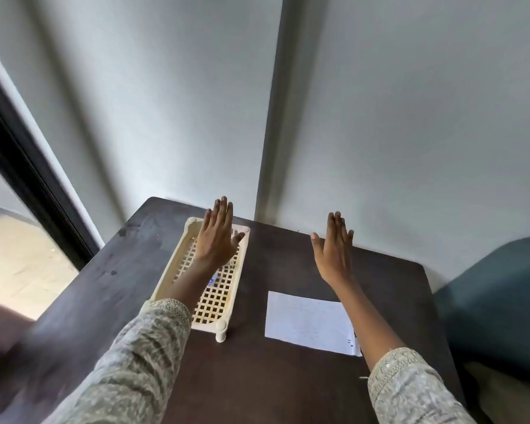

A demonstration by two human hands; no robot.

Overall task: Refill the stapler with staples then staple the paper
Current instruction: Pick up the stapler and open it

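A white sheet of paper (308, 321) lies flat on the dark wooden table (257, 377), right of centre. My left hand (218, 235) is stretched out flat, palm down, above the far end of a cream lattice tray (218, 301). My right hand (334, 249) is held flat and empty over the bare table beyond the paper. Both hands hold nothing. A small blue-and-white item shows through the tray lattice beside my left forearm; I cannot tell what it is. No stapler is in sight.
The table's far edge meets a grey wall (380, 117). A dark window frame (28, 179) runs along the left. A teal cushioned seat (496, 301) stands past the table's right edge. The tray has short legs.
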